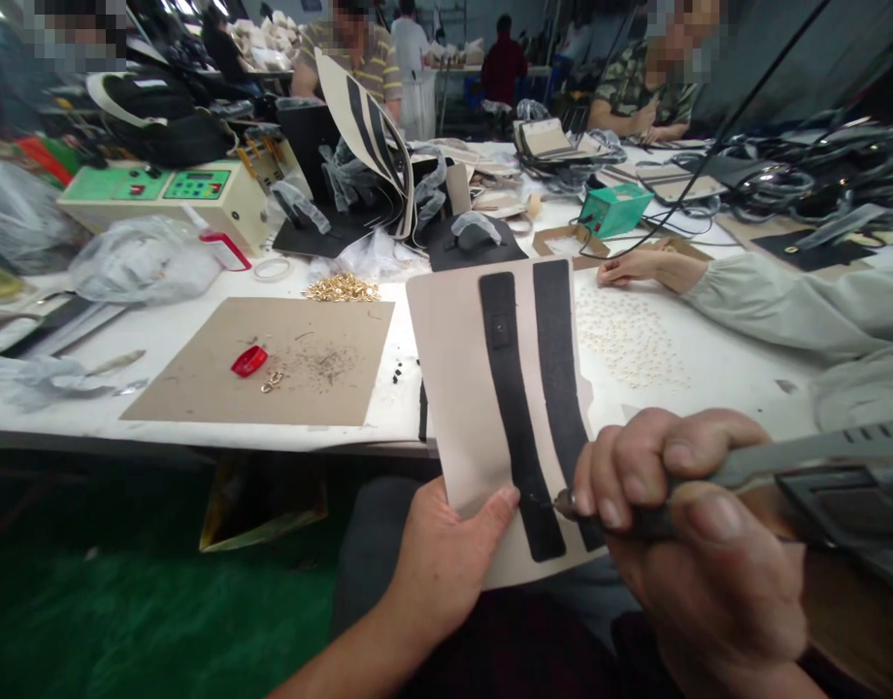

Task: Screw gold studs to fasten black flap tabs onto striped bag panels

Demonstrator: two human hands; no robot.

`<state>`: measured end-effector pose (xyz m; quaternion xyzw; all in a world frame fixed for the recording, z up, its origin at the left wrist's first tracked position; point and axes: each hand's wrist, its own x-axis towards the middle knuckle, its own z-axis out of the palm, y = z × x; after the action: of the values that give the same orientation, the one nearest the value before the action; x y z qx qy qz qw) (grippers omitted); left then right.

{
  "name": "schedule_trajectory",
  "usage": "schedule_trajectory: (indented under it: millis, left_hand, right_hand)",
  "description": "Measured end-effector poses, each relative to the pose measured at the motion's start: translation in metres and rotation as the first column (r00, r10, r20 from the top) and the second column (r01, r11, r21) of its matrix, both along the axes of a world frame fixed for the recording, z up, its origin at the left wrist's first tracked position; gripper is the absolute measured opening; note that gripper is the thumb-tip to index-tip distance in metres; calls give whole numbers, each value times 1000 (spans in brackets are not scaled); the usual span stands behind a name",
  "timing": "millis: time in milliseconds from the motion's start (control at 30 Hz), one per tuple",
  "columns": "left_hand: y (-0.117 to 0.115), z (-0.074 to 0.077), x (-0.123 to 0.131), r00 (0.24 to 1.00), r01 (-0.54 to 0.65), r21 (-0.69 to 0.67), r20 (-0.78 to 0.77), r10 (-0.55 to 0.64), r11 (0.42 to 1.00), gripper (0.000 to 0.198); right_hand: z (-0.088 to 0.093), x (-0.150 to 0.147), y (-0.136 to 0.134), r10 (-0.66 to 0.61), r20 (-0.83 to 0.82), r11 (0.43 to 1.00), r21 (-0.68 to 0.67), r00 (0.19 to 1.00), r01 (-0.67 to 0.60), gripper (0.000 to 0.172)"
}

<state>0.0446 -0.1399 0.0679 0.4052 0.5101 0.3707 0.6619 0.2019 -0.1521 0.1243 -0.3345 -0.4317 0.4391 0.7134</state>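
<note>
On the far left, a crumpled clear plastic bag (137,260) lies beside a cream control box with green panels (162,199); the bag's contents cannot be made out. Nearer, a flat brown board (177,369) carries a red plastic ring (249,361), a few small gold rings (272,382) and dark crumbs. Below the table edge stands a yellow-rimmed container (261,534), too dark inside to read. Just beyond the board sits a loose heap of small gold metal pieces (343,287).

Towards the middle, at the near edge of the table, the bare left hand (450,549) grips a beige stiff panel (453,369) at its near left edge, thumb on top. Two black strips run down it. The left black strip (519,427) bears a small square detail (499,330) near its far end, so that spot looks worked; its near end and the right black strip (555,340) show no matching square, and seem unfinished by comparison. The right hand (723,563) is wrapped around a grey handheld power tool (846,447), whose tip is at the left strip's near end; whether it touches is unclear.

Farther right, a shallow cardboard tray (567,243) stands beside a green box (615,209), and a co-worker's hand (640,267) rests beyond scattered small pale pieces (632,335).
</note>
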Motion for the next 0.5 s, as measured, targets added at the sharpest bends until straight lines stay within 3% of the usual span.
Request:
schedule_trajectory:
  millis: [300,500]
  left_hand:
    - [4,-2,3,1000,6,-4,-24,-6,1000,28]
    - [2,-4,5,1000,17,-15,16,-17,1000,30]
  right_hand:
    - [-9,-2,6,31,26,998,51,999,-32,21]
    - [-35,-6,7,51,165,994,83,985,-66,14]
